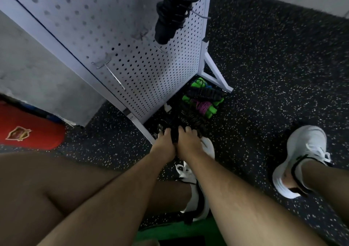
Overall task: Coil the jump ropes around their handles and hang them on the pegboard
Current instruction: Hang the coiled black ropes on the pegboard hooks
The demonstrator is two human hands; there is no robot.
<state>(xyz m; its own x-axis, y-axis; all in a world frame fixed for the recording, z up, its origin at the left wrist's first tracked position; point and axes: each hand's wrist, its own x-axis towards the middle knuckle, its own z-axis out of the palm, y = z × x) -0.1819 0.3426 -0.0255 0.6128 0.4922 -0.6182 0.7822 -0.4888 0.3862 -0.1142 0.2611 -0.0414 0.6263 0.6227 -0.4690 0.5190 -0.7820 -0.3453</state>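
Head view looks down on a person bent low before a white perforated metal pegboard (143, 62) that stands on the dark speckled rubber floor (264, 66). Both hands are down at its foot, side by side. The left hand (163, 142) and the right hand (188, 142) each curl their fingers onto a tangled black jump rope (188, 119) lying on the floor. Just beyond it lie green and pink jump ropes (204, 102). Higher up, a coiled black rope bundle (175, 10) hangs on the pegboard. A red bag (28, 130) sits at the left.
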